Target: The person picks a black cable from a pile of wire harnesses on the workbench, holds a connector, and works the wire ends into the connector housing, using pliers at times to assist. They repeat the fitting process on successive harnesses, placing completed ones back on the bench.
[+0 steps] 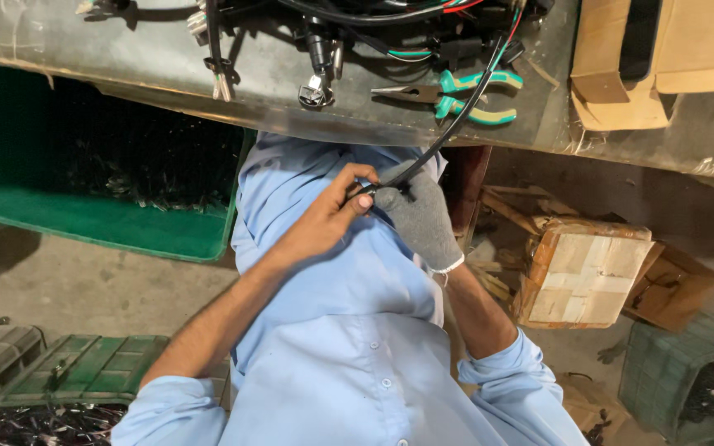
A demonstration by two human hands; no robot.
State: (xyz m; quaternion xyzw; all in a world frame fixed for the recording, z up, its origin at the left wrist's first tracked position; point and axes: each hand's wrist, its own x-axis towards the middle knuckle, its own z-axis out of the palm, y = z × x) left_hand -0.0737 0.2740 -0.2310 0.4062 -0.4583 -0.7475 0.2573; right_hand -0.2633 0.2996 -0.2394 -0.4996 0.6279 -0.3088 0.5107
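My bare left hand (332,216) pinches the end of a black cable (448,132) just below the workbench edge, in front of my light blue shirt. Beside it, my right hand (419,216), in a grey knit glove, grips the same cable end. The cable runs up and to the right onto the grey workbench (84,41), where it joins a bundle of black wires with connectors (349,33). Green-handled pliers (456,95) lie on the bench next to the cable.
An open cardboard box (654,58) sits on the bench at the right. Under the bench, a green crate (92,223) stands at the left and a taped cardboard box (584,272) at the right. More crates with dark parts (51,396) sit at my lower left and lower right.
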